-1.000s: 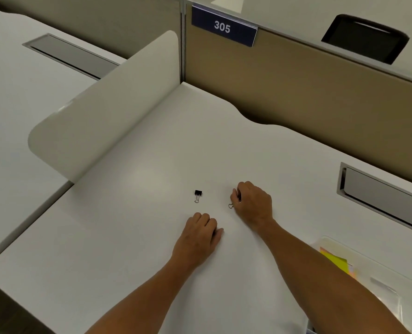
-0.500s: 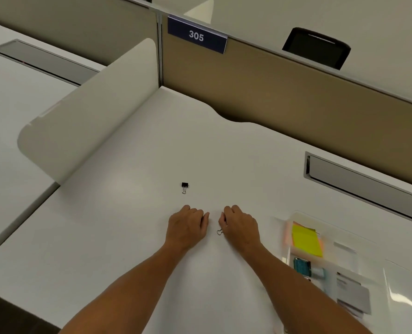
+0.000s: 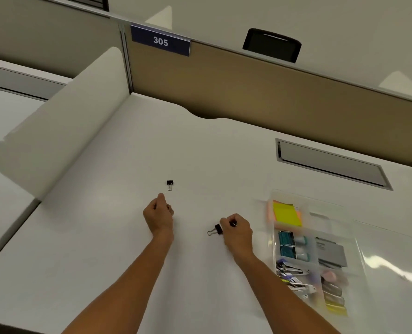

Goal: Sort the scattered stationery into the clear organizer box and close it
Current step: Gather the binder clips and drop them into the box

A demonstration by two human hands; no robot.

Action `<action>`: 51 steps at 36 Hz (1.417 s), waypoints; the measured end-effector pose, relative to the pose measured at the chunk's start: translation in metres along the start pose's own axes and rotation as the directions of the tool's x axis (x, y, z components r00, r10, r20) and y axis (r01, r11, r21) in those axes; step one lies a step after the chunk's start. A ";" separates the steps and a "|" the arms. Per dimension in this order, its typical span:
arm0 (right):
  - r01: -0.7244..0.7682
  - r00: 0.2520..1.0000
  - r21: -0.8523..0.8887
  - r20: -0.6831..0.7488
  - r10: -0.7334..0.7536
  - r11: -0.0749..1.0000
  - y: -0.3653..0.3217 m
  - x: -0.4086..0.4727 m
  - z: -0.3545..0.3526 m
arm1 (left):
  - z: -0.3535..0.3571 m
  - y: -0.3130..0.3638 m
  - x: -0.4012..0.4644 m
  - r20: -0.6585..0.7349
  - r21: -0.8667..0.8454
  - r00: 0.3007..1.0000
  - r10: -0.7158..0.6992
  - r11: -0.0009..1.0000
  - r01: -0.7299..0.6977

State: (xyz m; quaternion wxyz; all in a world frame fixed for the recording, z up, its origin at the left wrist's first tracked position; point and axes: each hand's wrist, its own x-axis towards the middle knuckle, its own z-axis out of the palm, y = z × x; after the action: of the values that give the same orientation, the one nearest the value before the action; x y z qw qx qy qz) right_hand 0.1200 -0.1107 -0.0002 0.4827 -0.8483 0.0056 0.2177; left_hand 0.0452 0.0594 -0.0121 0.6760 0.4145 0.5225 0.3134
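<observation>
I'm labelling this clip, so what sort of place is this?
Most likely an open-plan office cubicle: a white desk fenced by a tan partition, a numbered sign reading 305, and an office chair back behind it.

Two bare forearms come up from the lower edge of the head view, each ending in one of the hands: the left hand (image 3: pixel 158 214) and the right hand (image 3: pixel 237 229). No sleeve covers either forearm from wrist to frame edge. No watch, band, ring or glove shows on either wrist or on the fingers that can be seen.
</observation>
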 end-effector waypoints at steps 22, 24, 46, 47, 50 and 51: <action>-0.514 0.856 0.809 0.468 0.218 0.283 -0.005 -0.063 -0.045 | -0.005 0.006 -0.075 0.496 -0.749 0.812 -0.308 0.321 0.580; -0.511 0.858 0.818 0.471 0.205 0.263 -0.007 -0.064 -0.047 | 0.001 0.006 -0.082 0.492 -0.752 0.812 -0.313 0.316 0.578; -0.526 0.843 0.834 0.486 0.229 0.165 -0.012 -0.059 -0.111 | 0.069 -0.003 -0.179 0.496 -0.707 0.804 -0.328 0.386 0.593; -0.525 0.844 0.835 0.486 0.227 0.163 -0.012 -0.057 -0.116 | 0.074 -0.005 -0.180 0.485 -0.703 0.806 -0.338 0.398 0.590; -0.533 0.838 0.834 0.496 0.229 0.142 -0.009 -0.050 -0.129 | 0.088 -0.008 -0.184 0.442 -0.681 0.817 -0.371 0.455 0.574; -0.535 0.836 0.834 0.499 0.228 0.134 -0.007 -0.047 -0.134 | 0.093 -0.009 -0.186 0.424 -0.661 0.819 -0.387 0.486 0.572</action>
State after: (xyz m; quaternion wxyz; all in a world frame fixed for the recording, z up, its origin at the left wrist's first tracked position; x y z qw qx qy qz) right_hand 0.1278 -0.2261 0.0823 0.8170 -0.3081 0.2929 0.3896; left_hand 0.0871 -0.1259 0.0736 0.8981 -0.0431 0.3566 0.2539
